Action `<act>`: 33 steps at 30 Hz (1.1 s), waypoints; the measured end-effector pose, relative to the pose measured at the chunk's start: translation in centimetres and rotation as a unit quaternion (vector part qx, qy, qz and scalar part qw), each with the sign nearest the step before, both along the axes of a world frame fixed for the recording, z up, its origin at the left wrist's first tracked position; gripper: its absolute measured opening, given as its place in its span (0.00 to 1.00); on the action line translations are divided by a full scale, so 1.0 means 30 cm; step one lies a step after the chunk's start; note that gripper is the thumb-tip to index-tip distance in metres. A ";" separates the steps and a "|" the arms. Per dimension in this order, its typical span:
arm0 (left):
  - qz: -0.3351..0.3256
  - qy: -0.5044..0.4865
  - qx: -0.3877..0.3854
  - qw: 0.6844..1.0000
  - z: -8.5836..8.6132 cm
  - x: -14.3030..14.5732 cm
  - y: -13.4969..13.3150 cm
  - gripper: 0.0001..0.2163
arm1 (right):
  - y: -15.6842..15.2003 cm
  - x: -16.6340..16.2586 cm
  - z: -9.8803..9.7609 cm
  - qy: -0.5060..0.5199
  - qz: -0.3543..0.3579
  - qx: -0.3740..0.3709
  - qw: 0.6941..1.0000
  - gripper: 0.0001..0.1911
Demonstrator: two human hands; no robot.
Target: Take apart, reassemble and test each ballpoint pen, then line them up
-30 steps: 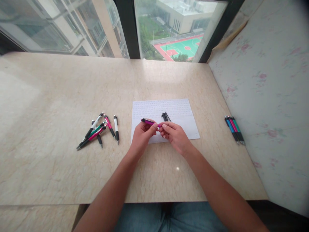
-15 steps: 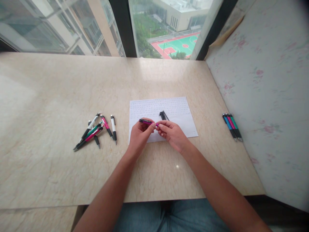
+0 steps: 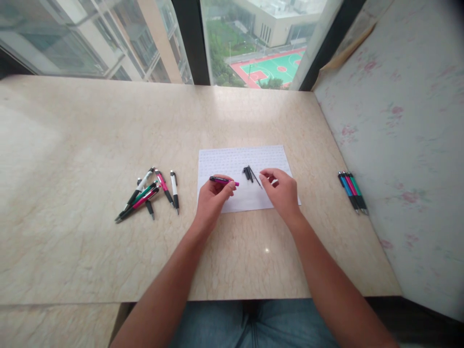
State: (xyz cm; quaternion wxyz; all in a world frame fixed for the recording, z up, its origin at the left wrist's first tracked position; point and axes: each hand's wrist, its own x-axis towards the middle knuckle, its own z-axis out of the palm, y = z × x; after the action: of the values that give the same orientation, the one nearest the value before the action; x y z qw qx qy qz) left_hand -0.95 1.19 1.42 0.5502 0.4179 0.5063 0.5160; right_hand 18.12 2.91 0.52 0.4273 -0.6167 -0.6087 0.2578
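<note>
while left hand (image 3: 214,200) pinches purple pen barrel (image 3: 224,181), right hand (image 3: 282,191), loosely parted, seemingly empty near right edge of paper (image 3: 250,200), best kept light beside black refill (image 3: 255,177).

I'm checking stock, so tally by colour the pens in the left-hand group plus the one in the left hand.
White pens: 2
Pink pens: 2
Green pen: 1
Pen underneath, colour unclear: 1
Purple pen, in the left hand: 1
Total: 7

Right hand (image 3: 282,191) moved off purple pen (image 3: 222,180), now beside a likely refill (image 3: 255,178).
</note>
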 end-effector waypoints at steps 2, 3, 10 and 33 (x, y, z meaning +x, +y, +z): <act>-0.001 -0.009 -0.008 1.000 -0.007 0.001 0.000 0.11 | 0.019 0.030 -0.020 -0.086 -0.017 0.037 0.995 0.08; -0.002 -0.015 -0.012 1.000 -0.010 0.001 0.001 0.11 | 0.026 0.038 -0.031 -0.115 -0.021 0.047 0.992 0.08; -0.004 -0.043 -0.019 0.999 -0.010 0.006 0.003 0.11 | 0.037 0.024 -0.067 -0.193 -0.008 0.061 0.979 0.07; -0.004 -0.058 -0.019 0.998 -0.019 0.003 0.004 0.10 | -0.032 -0.085 -0.005 0.253 0.118 -0.108 0.954 0.15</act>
State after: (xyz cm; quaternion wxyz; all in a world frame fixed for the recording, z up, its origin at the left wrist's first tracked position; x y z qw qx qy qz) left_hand -0.88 1.30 0.84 0.5884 0.3791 0.4814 0.5275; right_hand 15.57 1.94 0.38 0.4648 -0.4972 -0.5175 0.5186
